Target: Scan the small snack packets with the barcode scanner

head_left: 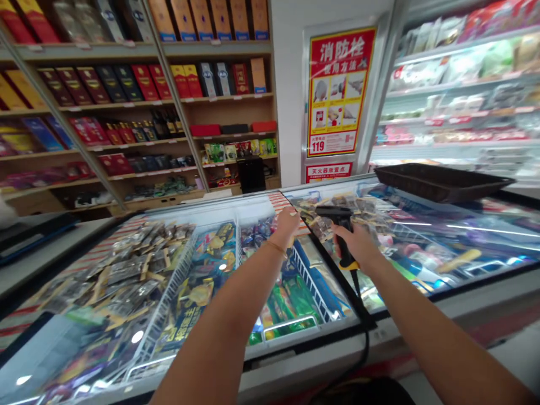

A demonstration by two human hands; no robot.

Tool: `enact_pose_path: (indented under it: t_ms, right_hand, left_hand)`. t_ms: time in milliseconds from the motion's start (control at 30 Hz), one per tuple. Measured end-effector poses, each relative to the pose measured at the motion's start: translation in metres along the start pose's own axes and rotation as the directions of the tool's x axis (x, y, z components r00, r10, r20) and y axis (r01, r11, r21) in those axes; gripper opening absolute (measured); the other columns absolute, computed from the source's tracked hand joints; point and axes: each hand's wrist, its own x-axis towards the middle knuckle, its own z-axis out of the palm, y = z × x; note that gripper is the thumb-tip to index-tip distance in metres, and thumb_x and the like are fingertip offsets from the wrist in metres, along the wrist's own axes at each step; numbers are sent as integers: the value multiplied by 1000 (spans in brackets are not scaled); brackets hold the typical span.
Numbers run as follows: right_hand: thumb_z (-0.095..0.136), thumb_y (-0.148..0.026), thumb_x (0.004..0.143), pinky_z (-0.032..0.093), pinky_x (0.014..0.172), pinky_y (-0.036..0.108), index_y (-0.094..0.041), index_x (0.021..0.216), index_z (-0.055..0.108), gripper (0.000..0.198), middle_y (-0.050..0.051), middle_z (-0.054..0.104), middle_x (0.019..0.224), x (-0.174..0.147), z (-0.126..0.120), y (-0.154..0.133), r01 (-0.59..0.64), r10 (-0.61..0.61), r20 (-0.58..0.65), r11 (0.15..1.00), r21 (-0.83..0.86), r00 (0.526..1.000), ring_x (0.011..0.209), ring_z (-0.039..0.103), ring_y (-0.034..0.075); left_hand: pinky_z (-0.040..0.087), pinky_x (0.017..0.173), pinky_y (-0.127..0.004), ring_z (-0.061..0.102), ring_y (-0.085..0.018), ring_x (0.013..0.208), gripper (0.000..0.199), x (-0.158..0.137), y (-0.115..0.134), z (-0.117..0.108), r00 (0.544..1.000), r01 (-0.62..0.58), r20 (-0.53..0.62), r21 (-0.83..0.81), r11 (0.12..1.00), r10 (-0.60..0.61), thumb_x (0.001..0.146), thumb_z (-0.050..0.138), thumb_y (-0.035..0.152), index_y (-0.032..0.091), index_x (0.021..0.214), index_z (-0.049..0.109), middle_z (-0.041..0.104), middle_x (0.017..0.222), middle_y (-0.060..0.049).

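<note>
My right hand grips a black and yellow barcode scanner by its handle, above the black edge of a glass-topped chest freezer. A dark cable runs down from the scanner's handle over the freezer's front. Stretched far forward, my left hand is closed near the red-and-white striped strip at the freezer's back; its fingers point away, and what they hold, if anything, is hidden. Beneath my left arm are white wire baskets of packaged goods, with green packs and blue bags among them.
A dark brown tray rests on the freezer's right back part. Many small clear packs fill the left section. Behind stand shelves of boxes, a red fire-hydrant sign and a lit cooler at right.
</note>
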Motion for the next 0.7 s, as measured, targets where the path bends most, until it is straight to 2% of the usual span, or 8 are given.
enact_pose_path:
  t_ms: [100, 200, 300, 367, 433, 533, 633, 700]
  right_hand:
    - [68, -36, 77, 37, 33, 23, -21, 80, 47, 26, -5, 54, 53, -3, 43, -2, -7, 7, 87, 1000, 3, 996, 33, 50, 11]
    - [69, -36, 77, 38, 33, 23, -21, 81, 48, 26, -6, 54, 53, -10, 88, -7, 9, -10, 177, 1000, 7, 984, 33, 50, 11]
    - [68, -36, 78, 38, 33, 23, -20, 80, 48, 26, -5, 55, 55, -19, 127, -12, 35, -38, 251, 999, 13, 967, 33, 50, 10]
    - [68, -36, 79, 38, 34, 23, -21, 79, 47, 26, -5, 55, 56, -26, 146, -11, 32, -35, 282, 999, 13, 959, 34, 51, 10]
    - [67, -36, 79, 38, 34, 22, -21, 79, 46, 26, -5, 55, 57, -30, 160, -6, 17, -22, 298, 1000, 19, 954, 34, 51, 10]
    - [68, -39, 78, 37, 34, 22, -21, 81, 47, 28, -6, 53, 56, -32, 170, 11, -9, -4, 293, 999, 43, 956, 34, 50, 10]
    - [69, -40, 77, 37, 35, 22, -21, 83, 48, 29, -6, 53, 56, -27, 171, 31, -34, 23, 306, 999, 29, 952, 35, 50, 10]
    - [69, -41, 78, 37, 35, 22, -21, 84, 49, 29, -6, 55, 56, -24, 169, 40, -32, 31, 316, 999, -1, 948, 36, 50, 10]
  left_hand:
    - [43, 103, -39, 63, -30, 117, 25, 4, -16, -64, 991, 71, -118, 133, 989, -55, 71, 73, 17, 20, 95, 66, 70, 117, -15]
    - [40, 106, -41, 60, -32, 122, 29, 2, -23, -139, 969, 125, -239, 250, 960, -64, 68, 75, 17, 20, 95, 64, 69, 116, -17]
    - [38, 107, -46, 56, -36, 127, 30, -1, -29, -217, 926, 198, -375, 391, 899, -41, 68, 75, 18, 20, 95, 61, 67, 118, -20]
    - [37, 107, -53, 54, -41, 127, 30, -1, -36, -268, 893, 220, -449, 487, 845, 27, 70, 74, 19, 19, 97, 60, 65, 120, -23]
    - [35, 106, -59, 52, -45, 128, 29, 1, -44, -316, 858, 258, -508, 553, 792, 76, 70, 74, 21, 19, 94, 58, 63, 121, -26]
    - [31, 107, -63, 49, -46, 130, 27, 4, -54, -377, 792, 334, -602, 564, 755, 100, 69, 75, 20, 19, 83, 52, 63, 122, -26]
    - [24, 112, -65, 41, -47, 136, 35, 6, -61, -419, 754, 408, -655, 523, 748, 47, 70, 74, 17, 21, 72, 39, 62, 121, -23]
    - [13, 115, -67, 31, -47, 142, 47, 7, -64, -437, 748, 418, -663, 441, 794, -26, 70, 74, 14, 23, 69, 28, 62, 117, -20]
